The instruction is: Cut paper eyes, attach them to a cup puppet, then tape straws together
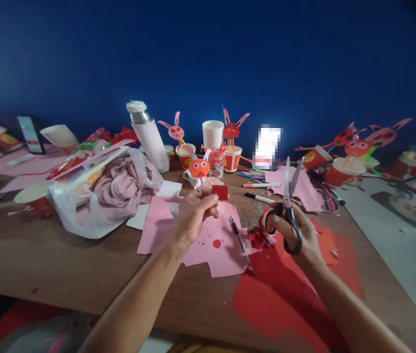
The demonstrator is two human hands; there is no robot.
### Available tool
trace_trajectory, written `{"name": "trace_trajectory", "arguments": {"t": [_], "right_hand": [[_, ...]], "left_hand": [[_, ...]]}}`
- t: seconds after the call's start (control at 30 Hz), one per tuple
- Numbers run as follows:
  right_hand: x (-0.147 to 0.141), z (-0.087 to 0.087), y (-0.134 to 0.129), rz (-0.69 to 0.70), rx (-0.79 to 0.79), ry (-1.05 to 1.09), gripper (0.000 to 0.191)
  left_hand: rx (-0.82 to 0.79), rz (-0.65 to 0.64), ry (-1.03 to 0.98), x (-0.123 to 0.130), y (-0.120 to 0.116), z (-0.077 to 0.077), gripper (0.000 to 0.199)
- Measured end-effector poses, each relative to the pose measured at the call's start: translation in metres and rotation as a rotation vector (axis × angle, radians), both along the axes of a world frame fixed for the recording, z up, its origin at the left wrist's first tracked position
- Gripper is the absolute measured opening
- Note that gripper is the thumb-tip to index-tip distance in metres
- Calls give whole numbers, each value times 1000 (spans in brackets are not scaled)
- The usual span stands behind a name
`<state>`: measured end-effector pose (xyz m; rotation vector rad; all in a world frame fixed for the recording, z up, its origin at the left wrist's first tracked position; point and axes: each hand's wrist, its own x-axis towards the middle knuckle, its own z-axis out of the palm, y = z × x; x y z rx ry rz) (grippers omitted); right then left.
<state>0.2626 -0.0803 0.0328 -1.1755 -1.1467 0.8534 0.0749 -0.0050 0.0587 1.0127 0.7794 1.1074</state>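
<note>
My left hand [195, 213] pinches a small red paper piece [220, 192] above the pink paper [160, 223]. Black-handled scissors [288, 206] are in my right hand [299, 235], blades pointing up and slightly apart. A red paper dot [217, 243] and a black pen [241, 241] lie on the pink sheet between my hands. Under my right hand and forearm, red paper sheets [267, 294] spread toward the table's front edge. An orange paper face with pink ears [199, 168] stands just behind my left hand.
Behind are a tilted white flask [151, 139], stacked white cups [213, 135] and rabbit-faced paper cups [232, 159]. A plastic bag with pink cloth [119, 186] lies left. Markers [261, 185] lie behind the scissors; more decorated cups [345, 171] stand right.
</note>
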Motion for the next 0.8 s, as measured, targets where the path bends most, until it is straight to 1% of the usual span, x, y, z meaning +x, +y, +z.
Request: {"name": "trace_trajectory", "arguments": {"t": [0.07,0.17,0.37,0.47,0.57,0.73,0.8], "right_hand": [[-1,-2,-1,16,27,17,24],[-4,-5,-4,98,16,11,26],[-7,-9,-10,409,-79,-53,33],[-8,-8,-11,512,-107,-98,35],[-9,-8,-12,552,-133,-121,36],[-11,-8,-14,537,-164,-227,36],[-13,-7,-16,538,-174,-260,36]], "left_hand": [[-6,17,-39,-2,0,2,13],[-71,-29,-59,1,-6,1,14],[-219,-93,-121,8,-16,-1,15],[-245,-121,-174,8,-16,-1,15],[-243,-128,-210,8,-16,-1,15],[-271,-91,-246,11,-19,-3,17],[-278,-95,-246,13,-22,-4,17]]}}
